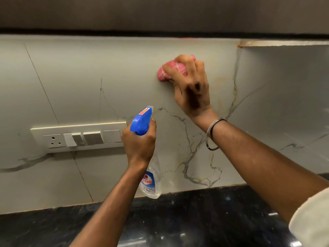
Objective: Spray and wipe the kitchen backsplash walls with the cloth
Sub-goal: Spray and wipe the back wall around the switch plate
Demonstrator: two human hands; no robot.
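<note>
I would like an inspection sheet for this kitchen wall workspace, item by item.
Surface: grey veined backsplash; black countertop below.
Job's things: pink cloth bunched against the backsplash; spray bottle, blue head toward the backsplash.
Clutter: nothing seen.
Hands: right hand grips the pink cloth; left hand holds the spray bottle.
Cables: nothing seen.
Surroundings: switch panel on the backsplash at left; dark cabinet above.

Cloth: pink with pale stripes. Spray bottle: clear, blue trigger head, blue-and-white label. Backsplash was pale grey with dark veining; counter, speckled black; switch plate, white.
</note>
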